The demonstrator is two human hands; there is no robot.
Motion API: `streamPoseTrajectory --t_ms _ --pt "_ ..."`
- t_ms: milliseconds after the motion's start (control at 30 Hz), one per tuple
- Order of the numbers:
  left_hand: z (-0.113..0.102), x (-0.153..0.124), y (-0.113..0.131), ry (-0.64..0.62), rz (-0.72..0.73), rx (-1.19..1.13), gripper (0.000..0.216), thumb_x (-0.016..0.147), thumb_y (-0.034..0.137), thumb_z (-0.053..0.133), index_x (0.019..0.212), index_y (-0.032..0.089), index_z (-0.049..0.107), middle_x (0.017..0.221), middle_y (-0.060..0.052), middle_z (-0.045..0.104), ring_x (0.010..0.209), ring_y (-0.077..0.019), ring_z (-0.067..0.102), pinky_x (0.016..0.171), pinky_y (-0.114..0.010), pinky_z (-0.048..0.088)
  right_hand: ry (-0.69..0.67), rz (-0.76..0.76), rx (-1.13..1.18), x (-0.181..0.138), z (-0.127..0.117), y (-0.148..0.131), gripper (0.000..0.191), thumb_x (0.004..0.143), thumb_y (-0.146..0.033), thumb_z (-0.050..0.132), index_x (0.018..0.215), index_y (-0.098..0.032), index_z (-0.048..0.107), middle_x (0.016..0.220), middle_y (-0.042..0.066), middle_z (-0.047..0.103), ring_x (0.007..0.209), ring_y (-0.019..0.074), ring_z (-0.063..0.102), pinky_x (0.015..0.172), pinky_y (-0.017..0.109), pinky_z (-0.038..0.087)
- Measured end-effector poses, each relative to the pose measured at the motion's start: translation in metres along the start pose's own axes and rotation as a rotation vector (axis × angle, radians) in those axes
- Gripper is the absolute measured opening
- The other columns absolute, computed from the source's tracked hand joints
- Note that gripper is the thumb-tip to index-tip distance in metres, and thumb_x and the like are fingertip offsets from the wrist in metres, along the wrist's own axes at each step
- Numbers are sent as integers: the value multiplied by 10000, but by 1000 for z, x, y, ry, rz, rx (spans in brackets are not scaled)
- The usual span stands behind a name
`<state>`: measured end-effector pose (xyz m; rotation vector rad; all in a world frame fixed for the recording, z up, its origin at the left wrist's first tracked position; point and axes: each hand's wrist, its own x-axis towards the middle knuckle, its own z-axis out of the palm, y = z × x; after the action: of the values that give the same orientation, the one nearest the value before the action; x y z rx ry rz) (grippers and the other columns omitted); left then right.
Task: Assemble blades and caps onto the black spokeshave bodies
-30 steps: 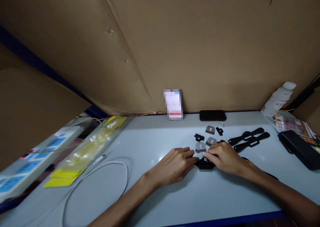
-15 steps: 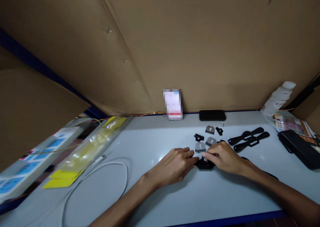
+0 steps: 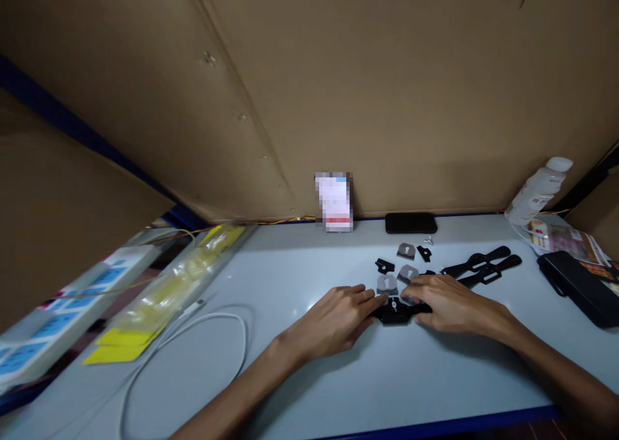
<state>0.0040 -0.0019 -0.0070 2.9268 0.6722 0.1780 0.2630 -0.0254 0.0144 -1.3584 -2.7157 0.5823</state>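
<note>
A small black part [image 3: 395, 311] with a silver screw at its middle lies on the white table [image 3: 300, 285]. My left hand [image 3: 333, 320] rests on the table with its curled fingertips pressed against the part's left end. My right hand [image 3: 447, 304] lies over the part's right end, fingers bent and touching it. Just behind the hands sit grey plates [image 3: 387, 282] and small black pieces [image 3: 384, 265]. Two long black handle parts [image 3: 481, 269] lie behind my right hand.
A black phone [image 3: 411, 223] lies by the cardboard back wall. A white bottle [image 3: 536, 195], printed packets [image 3: 563, 240] and a black case [image 3: 578, 288] are at the right. A white cable [image 3: 193, 337] and yellow-labelled plastic bags [image 3: 169, 291] lie at the left.
My right hand has slid a little to the right and flattened, uncovering the black part's screw. My left hand has stayed in place.
</note>
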Motion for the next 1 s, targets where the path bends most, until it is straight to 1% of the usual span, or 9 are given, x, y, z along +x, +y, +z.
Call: streamPoseTrajectory --t_ms 133,233,367,467,567,667,767,900,1000 --pt "0 0 -1 -12 -4 -2 350 992 173 507 1336 146 564 984 -88 718 823 -230 656 668 -364 494 49 -16 -19 1 7 -2 318 821 -62 567 1077 -186 709 1079 105 719 1002 265 663 828 386 484" --pt "-1 0 0 -23 -18 -13 340 997 175 503 1329 152 571 986 -86 718 835 -232 656 667 -364 489 45 -24 -15 2 8 -3 337 831 -63 560 1111 -177 708 1090 111 722 1006 272 672 844 404 497" --pt "-1 0 0 -47 -38 -26 305 989 163 518 1286 154 586 988 -86 717 847 -236 655 668 -364 487 32 -48 16 2 4 -5 333 833 -55 561 1101 -173 719 1101 101 732 993 267 682 843 404 508" --pt "1 -1 0 -42 -42 -31 222 985 160 527 1183 159 625 965 -80 711 824 -230 646 659 -362 480 39 -48 -1 2 4 -6 333 832 -48 562 1102 -159 723 1078 110 734 985 273 680 824 406 506" --pt "1 -1 0 -39 -41 -28 159 988 157 529 1092 162 648 929 -69 702 806 -222 636 655 -358 478 43 -11 -35 2 6 -6 291 829 -48 553 1043 -158 717 1050 118 729 948 262 673 785 389 490" --pt "0 -1 1 -50 -41 -11 144 990 159 543 1085 161 651 920 -63 701 817 -225 637 667 -356 484 56 14 -65 1 9 -6 242 831 -69 551 1008 -164 685 1022 112 724 900 248 664 748 371 467" --pt "-1 0 1 -76 -46 0 149 991 161 556 1106 164 651 924 -55 704 832 -231 641 680 -358 490 52 6 -100 1 9 -7 220 851 -83 554 1019 -159 674 1016 109 722 899 252 667 741 369 462" --pt "-2 1 1 -74 -47 4 133 989 160 555 1080 164 652 931 -59 709 831 -228 642 678 -354 488 53 -24 -138 0 8 -8 247 861 -72 565 1056 -162 687 1033 108 723 919 260 677 741 373 476" --pt "-1 1 1 -58 -40 -1 138 995 161 537 1071 162 652 918 -61 707 817 -223 639 667 -354 486 52 -30 -141 1 7 -9 256 849 -61 570 1046 -166 695 1025 105 727 915 260 680 736 371 483"
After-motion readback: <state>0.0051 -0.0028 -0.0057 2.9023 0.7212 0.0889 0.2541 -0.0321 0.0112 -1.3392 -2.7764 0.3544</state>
